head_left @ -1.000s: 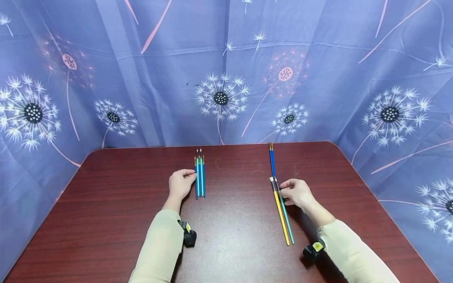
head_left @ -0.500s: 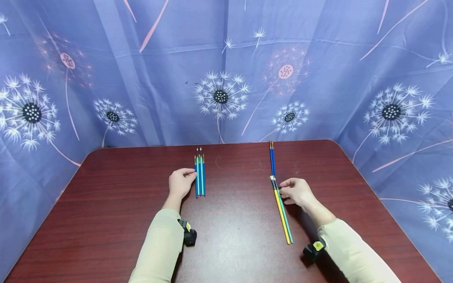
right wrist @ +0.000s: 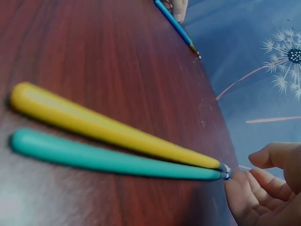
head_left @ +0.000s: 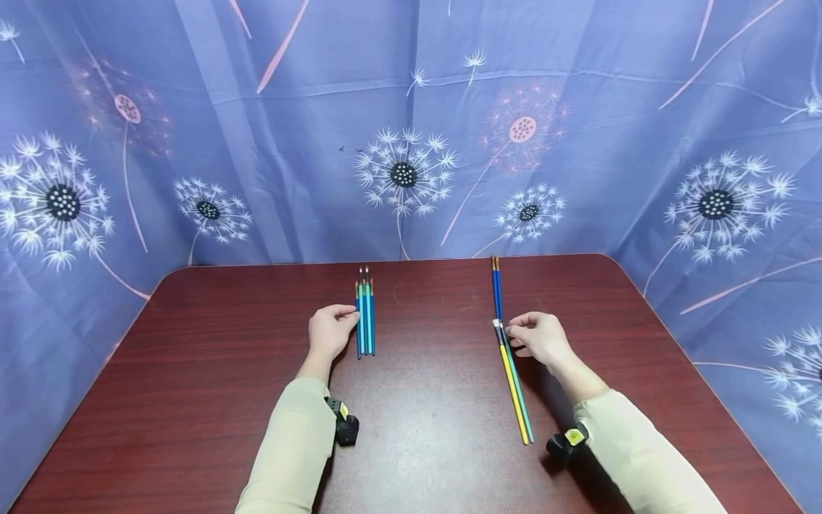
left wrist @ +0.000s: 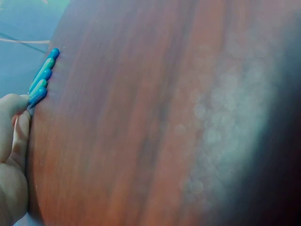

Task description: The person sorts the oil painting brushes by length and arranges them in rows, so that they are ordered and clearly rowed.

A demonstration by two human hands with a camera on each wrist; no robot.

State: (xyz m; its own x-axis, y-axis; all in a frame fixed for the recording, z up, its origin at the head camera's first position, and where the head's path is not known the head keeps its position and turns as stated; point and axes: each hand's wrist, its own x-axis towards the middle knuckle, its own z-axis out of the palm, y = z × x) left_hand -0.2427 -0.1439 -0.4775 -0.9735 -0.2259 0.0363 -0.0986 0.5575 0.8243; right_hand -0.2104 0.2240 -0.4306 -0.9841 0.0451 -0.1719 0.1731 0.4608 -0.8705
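In the head view, several blue and turquoise paintbrushes [head_left: 366,321] lie side by side, bristles toward the far edge. My left hand [head_left: 330,332] is at their left side, thumb and finger pinching the outermost blue paintbrush [left wrist: 38,95]. On the right, a yellow paintbrush [head_left: 514,392] and a green paintbrush [head_left: 521,400] lie close together at a slant. My right hand [head_left: 539,339] is beside the green one near its bristle end. In the right wrist view its thumb and fingers stand apart, with nothing gripped between them.
Two dark blue paintbrushes [head_left: 497,289] lie beyond the yellow and green pair, near the far edge of the dark red-brown table [head_left: 424,400]. A blue dandelion-print curtain [head_left: 289,143] hangs behind and at both sides.
The green paintbrush has closed up against the yellow one. My right hand has shifted slightly toward the far edge along the brushes. My left hand has stayed in place.
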